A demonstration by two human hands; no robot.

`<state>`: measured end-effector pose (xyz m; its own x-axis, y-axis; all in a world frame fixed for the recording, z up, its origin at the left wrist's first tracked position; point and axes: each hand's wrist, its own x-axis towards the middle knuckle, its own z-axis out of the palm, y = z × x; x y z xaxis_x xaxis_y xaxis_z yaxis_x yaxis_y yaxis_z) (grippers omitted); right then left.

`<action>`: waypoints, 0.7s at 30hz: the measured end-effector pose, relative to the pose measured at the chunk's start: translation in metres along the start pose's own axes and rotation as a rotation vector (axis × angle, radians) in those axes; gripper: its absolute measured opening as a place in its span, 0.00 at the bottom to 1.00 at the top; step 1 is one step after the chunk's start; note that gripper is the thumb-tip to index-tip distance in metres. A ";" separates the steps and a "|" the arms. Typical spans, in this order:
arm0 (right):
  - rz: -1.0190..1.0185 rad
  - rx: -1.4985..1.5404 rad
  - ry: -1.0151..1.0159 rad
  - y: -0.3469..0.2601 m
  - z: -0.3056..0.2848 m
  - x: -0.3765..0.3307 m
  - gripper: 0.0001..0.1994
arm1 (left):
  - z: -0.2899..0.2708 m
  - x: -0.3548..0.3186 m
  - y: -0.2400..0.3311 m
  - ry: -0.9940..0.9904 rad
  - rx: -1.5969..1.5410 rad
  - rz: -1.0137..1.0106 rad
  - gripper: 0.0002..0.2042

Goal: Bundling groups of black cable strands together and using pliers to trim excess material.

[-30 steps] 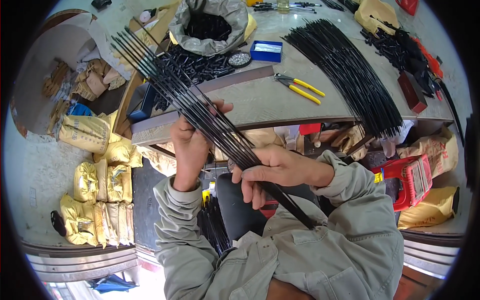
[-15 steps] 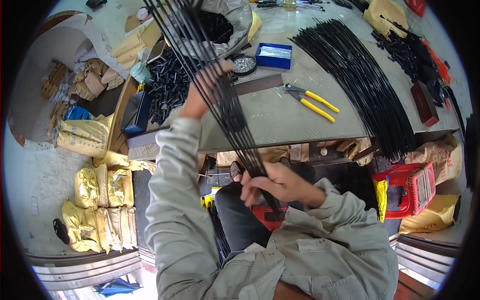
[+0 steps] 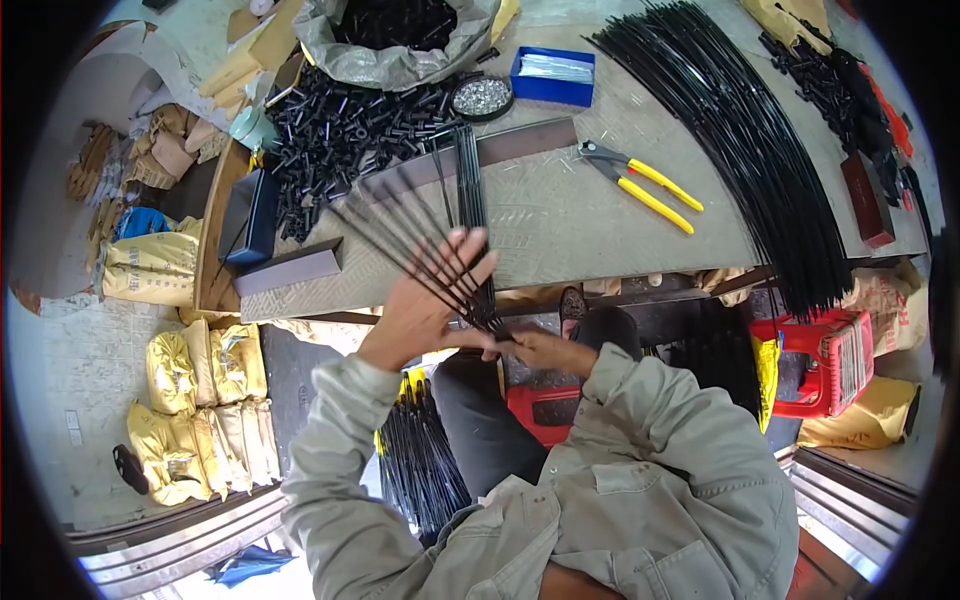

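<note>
A bunch of thin black rods (image 3: 469, 185) rises from my hands onto the table's near edge. Several of the rods fan out toward the upper left, while the rest stay close together and lie across a long flat metal bar (image 3: 527, 141). Around their lower ends my right hand (image 3: 545, 350) is closed. My left hand (image 3: 425, 305) has its fingers stretched out and spread against the fanned rods, with the thumb near my right hand. Exactly which rods touch the left fingers is partly hidden.
Yellow-handled pliers (image 3: 645, 188), a blue box (image 3: 552, 90) and a round dish of small shiny pieces (image 3: 482, 97) are on the table. Short black tubes (image 3: 330, 145) are heaped at left; a large rod pile (image 3: 740, 130) lies at right. A red stool (image 3: 825, 365) stands below.
The rods have come down from a raised, slanting position onto the table edge, and some have spread into a fan. My left hand has slid down them toward my right and opened.
</note>
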<state>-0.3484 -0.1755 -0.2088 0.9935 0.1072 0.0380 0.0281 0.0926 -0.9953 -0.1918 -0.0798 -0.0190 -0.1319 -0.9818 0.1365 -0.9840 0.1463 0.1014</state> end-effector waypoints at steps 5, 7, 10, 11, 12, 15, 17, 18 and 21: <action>-0.171 -0.730 0.173 -0.031 -0.044 0.005 0.16 | 0.022 0.021 -0.004 0.144 -0.095 -0.005 0.43; -0.033 -1.194 0.161 -0.066 -0.043 -0.020 0.15 | 0.025 0.014 -0.005 0.137 -0.102 0.018 0.41; 0.337 -1.129 -0.264 -0.173 -0.033 -0.038 0.11 | 0.020 0.017 -0.006 0.127 -0.028 0.033 0.39; 0.192 -1.067 -0.154 -0.204 -0.035 -0.039 0.11 | 0.015 0.020 -0.004 0.111 0.042 0.039 0.39; 0.047 -1.000 -0.049 -0.224 -0.039 -0.035 0.10 | 0.014 0.019 -0.002 0.094 0.112 0.040 0.38; -0.193 -1.119 0.362 -0.241 -0.088 0.008 0.08 | 0.017 0.020 0.003 0.155 0.162 -0.032 0.37; -0.374 -1.181 0.472 -0.240 -0.122 0.060 0.07 | 0.020 0.021 0.003 0.186 0.188 -0.066 0.37; -0.474 -1.264 0.465 -0.236 -0.136 0.084 0.08 | 0.023 0.023 0.001 0.185 0.200 -0.038 0.37; -0.544 -1.485 0.258 -0.226 -0.144 0.136 0.07 | 0.031 0.022 -0.004 0.169 0.221 0.011 0.39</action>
<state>-0.2038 -0.3240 0.0088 0.8171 0.2081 0.5376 0.2924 -0.9533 -0.0753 -0.1941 -0.1056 -0.0472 -0.1395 -0.9435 0.3005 -0.9872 0.1089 -0.1164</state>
